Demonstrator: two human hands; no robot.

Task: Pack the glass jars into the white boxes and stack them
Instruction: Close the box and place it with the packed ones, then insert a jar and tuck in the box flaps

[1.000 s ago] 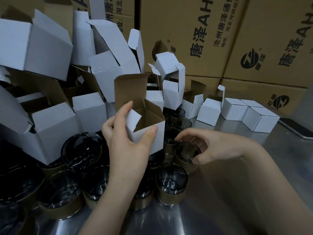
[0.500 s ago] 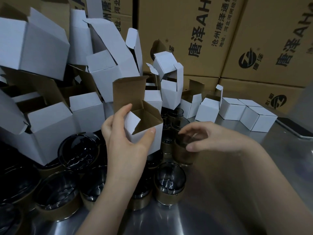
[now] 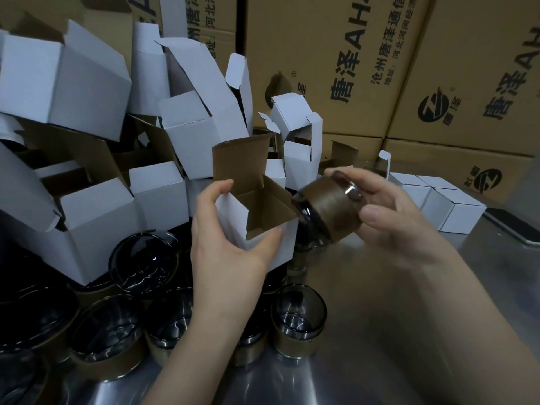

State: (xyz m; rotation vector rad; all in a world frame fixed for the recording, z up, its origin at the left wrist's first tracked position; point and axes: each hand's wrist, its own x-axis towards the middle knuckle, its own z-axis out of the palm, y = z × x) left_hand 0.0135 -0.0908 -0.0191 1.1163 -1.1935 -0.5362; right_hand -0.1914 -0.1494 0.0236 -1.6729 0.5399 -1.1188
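Okay, step in hand: loading one jar into the open box. My left hand grips that box from its near-left side, thumb on the front face and fingers on the left wall, with the lid flap standing up at the back. My right hand is clamped round the glass jar, thumb below and fingers over the top. The jar is off the counter, tipped on its side just right of the box mouth, dark rim nearly touching the right wall. It's motion-blurred, so I can't tell whether it actually touches.

Next move, as I read it: bring the jar over the mouth, line it up with the opening, lower it in and let go, then fold the flap shut. The fit looks snug, so the rim may catch the right wall.

Versus half a second ago: the right hand was low, on this jar standing among the other jars below-right of the box. Now the jar is lifted and tipped. Left-hand grip unchanged.

The closed boxes sit well right of the open box. No stacking yet.
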